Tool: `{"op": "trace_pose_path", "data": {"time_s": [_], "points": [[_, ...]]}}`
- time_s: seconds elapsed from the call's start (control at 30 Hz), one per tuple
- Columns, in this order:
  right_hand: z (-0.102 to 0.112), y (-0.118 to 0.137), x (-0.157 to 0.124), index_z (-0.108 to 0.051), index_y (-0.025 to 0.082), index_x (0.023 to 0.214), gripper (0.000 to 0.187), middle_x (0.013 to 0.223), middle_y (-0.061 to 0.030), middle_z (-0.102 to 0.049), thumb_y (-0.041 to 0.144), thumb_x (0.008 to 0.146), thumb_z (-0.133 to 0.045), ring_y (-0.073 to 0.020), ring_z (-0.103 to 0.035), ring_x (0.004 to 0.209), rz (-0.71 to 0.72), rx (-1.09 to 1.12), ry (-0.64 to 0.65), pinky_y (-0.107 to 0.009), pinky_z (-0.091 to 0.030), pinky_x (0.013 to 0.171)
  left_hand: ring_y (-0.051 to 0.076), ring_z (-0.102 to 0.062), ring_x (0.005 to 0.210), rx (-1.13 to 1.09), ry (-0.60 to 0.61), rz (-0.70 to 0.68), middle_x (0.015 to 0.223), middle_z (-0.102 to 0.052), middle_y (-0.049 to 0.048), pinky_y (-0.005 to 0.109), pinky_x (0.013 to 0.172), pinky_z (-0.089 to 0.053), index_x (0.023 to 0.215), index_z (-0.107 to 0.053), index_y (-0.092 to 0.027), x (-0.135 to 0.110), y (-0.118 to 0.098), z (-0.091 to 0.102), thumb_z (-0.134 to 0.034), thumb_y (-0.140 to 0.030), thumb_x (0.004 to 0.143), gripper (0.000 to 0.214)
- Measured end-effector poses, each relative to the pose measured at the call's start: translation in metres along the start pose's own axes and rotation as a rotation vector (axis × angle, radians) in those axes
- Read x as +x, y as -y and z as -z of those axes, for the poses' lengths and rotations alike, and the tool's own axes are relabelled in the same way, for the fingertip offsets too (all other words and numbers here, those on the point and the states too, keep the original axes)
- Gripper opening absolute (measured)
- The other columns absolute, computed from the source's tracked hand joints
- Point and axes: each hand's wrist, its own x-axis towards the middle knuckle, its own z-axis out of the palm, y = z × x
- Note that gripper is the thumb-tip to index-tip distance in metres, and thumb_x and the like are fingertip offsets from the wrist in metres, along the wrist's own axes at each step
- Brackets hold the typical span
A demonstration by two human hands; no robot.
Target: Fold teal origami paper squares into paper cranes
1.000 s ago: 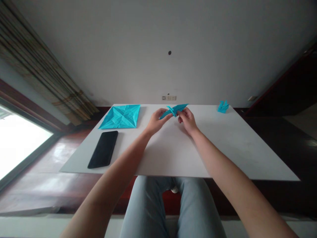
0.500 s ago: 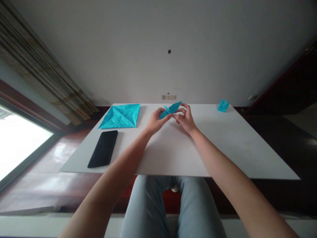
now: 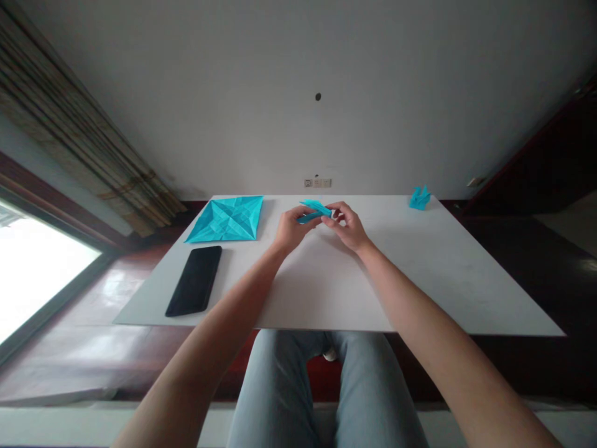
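Above the white tabletop, the paper lies crosswise between left hand and right hand, both touching it, fingers nearly closed, pinching its ends.

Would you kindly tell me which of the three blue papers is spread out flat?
The creased sheet beyond the phone; the held piece and the small figure at right are folded up.

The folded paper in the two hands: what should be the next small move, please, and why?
I would perhaps press its upper flap down: at the left end, the folded paper seems to gape between flap and lower layer, while the left hand and right hand both grip it.
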Motion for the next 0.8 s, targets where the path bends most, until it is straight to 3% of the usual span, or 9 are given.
{"op": "trace_pose_path", "data": {"time_s": [0.1, 0.2, 0.33, 0.47, 0.57, 0.67, 0.8], "points": [[-0.002, -0.003, 0.002, -0.075, 0.028, 0.100, 0.054, 0.096, -0.0020, -0.075, 0.081, 0.091, -0.082, -0.0224, -0.067, 0.091, -0.056, 0.050, -0.006, -0.038, -0.055, 0.084, 0.015, -0.070, 0.079, 0.011, -0.126, -0.023, 0.092, -0.077, 0.0019, 0.028, 0.072, -0.056, 0.099, -0.077, -0.022, 0.003, 0.003, 0.000, -0.103, -0.048, 0.082, 0.040], [-0.003, -0.005, 0.003, -0.070, 0.028, 0.097, 0.056, 0.088, -0.0001, -0.071, 0.082, 0.091, -0.084, -0.0203, -0.066, 0.084, -0.110, 0.168, -0.024, -0.036, -0.054, 0.079, 0.011, -0.071, 0.082, -0.048, -0.290, 0.030, 0.112, -0.074, 0.0023, 0.025, 0.072, -0.058, 0.115, -0.067, -0.024, 0.008, 0.010, 0.000, -0.107, -0.039, 0.077, 0.057], [-0.006, -0.003, 0.001, -0.066, 0.030, 0.102, 0.057, 0.088, 0.0009, -0.070, 0.079, 0.086, -0.090, -0.0193, -0.066, 0.081, -0.139, 0.254, 0.012, -0.034, -0.055, 0.070, 0.010, -0.071, 0.079, -0.080, -0.358, 0.140, 0.112, -0.068, 0.0014, 0.022, 0.068, -0.056, 0.112, -0.057, -0.024, 0.010, 0.018, 0.002, -0.107, -0.042, 0.078, 0.064], [-0.008, -0.002, -0.002, -0.062, 0.031, 0.105, 0.058, 0.111, -0.0017, -0.074, 0.074, 0.083, -0.094, -0.0204, -0.072, 0.089, -0.152, 0.250, 0.040, -0.033, -0.060, 0.065, 0.010, -0.073, 0.071, -0.105, -0.271, 0.172, 0.100, -0.065, -0.0015, 0.021, 0.060, -0.052, 0.099, -0.052, -0.023, 0.007, 0.017, 0.001, -0.100, -0.059, 0.086, 0.061], [-0.010, -0.003, -0.003, -0.061, 0.030, 0.104, 0.054, 0.129, -0.0049, -0.077, 0.067, 0.083, -0.095, -0.0244, -0.076, 0.106, -0.157, 0.235, 0.084, -0.033, -0.062, 0.069, 0.014, -0.080, 0.081, -0.196, -0.159, 0.169, 0.102, -0.070, 0.0020, 0.025, 0.071, -0.061, 0.095, -0.057, -0.021, 0.006, 0.013, -0.003, -0.094, -0.062, 0.092, 0.055], [-0.010, -0.005, -0.003, -0.064, 0.029, 0.105, 0.049, 0.129, -0.0064, -0.078, 0.059, 0.083, -0.095, -0.0277, -0.077, 0.113, -0.158, 0.187, 0.120, -0.034, -0.059, 0.072, 0.016, -0.082, 0.087, -0.238, -0.093, 0.172, 0.107, -0.077, 0.0050, 0.030, 0.082, -0.065, 0.098, -0.064, -0.019, 0.006, 0.010, -0.008, -0.092, -0.053, 0.094, 0.044], [-0.009, -0.008, -0.005, -0.069, 0.030, 0.118, 0.057, 0.124, -0.0071, -0.079, 0.062, 0.079, -0.097, -0.0306, -0.075, 0.117, -0.176, 0.164, 0.149, -0.036, -0.059, 0.075, 0.019, -0.081, 0.091, -0.164, -0.004, 0.180, 0.102, -0.083, 0.0066, 0.029, 0.080, -0.062, 0.101, -0.073, -0.018, 0.004, 0.007, -0.009, -0.091, -0.048, 0.093, 0.035]]}}
